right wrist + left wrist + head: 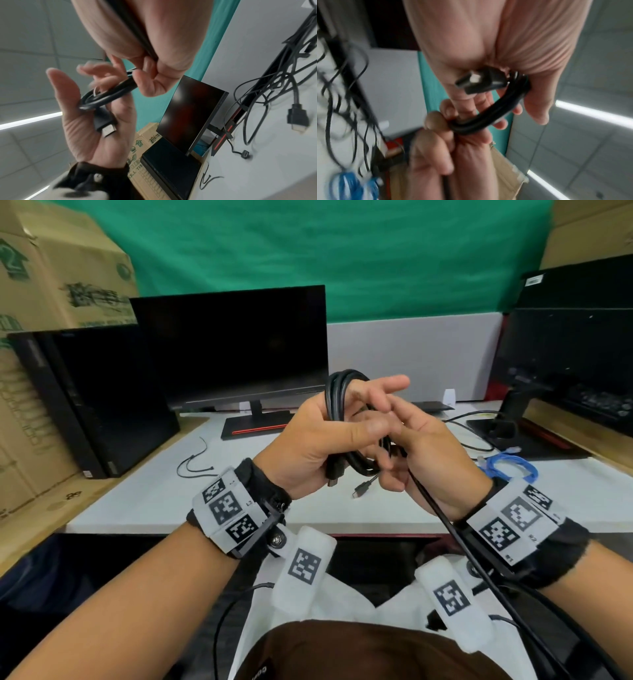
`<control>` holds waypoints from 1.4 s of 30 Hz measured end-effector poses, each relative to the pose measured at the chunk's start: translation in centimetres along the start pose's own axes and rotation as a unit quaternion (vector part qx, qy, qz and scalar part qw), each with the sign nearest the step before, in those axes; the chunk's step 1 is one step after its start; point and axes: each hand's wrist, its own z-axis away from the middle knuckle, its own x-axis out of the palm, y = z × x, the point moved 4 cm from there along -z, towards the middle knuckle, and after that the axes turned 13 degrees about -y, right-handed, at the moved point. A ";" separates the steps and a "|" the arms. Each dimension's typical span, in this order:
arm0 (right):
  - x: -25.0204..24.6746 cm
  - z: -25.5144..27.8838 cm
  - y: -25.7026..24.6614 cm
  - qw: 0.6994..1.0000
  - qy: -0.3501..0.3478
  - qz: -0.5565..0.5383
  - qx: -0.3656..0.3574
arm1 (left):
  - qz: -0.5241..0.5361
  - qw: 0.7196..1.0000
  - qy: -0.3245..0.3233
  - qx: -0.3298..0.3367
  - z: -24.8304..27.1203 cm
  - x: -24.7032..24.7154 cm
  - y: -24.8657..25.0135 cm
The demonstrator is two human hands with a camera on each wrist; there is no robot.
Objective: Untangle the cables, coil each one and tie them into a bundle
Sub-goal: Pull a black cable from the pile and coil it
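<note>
My left hand (363, 424) holds a coil of thick black cable (337, 392) above the white desk (164, 501), thumb laid across the loops and fingers reaching through them. The coil's flat plug (474, 83) sticks out below my palm. My right hand (404, 438) pinches the same cable beside the coil. The loose run of that cable (455, 539) trails down past my right wrist toward my lap. In the right wrist view the coil (106, 94) lies in my left palm with the plug (106, 125) under it.
A coiled blue cable (510, 465) lies on the desk at right, among loose black cables (479, 440). A small plug end (363, 489) lies under my hands, a thin black wire (193, 462) at left. Monitor (233, 344), computer tower (99, 398), second monitor (565, 350) and cardboard boxes (51, 268) ring the desk.
</note>
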 end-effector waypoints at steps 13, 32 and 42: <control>2.5 2.3 3.5 0.941 -0.100 0.192 0.260 | -0.224 0.963 0.147 -0.017 0.3 -3.1 -0.1; -0.7 1.6 -6.7 0.854 0.032 0.514 -0.072 | -0.138 0.971 -0.067 -0.186 2.4 -5.3 -1.7; -0.8 0.9 -0.5 0.909 -0.004 0.408 -0.082 | 0.105 0.966 -0.146 -0.183 2.2 -2.5 -1.1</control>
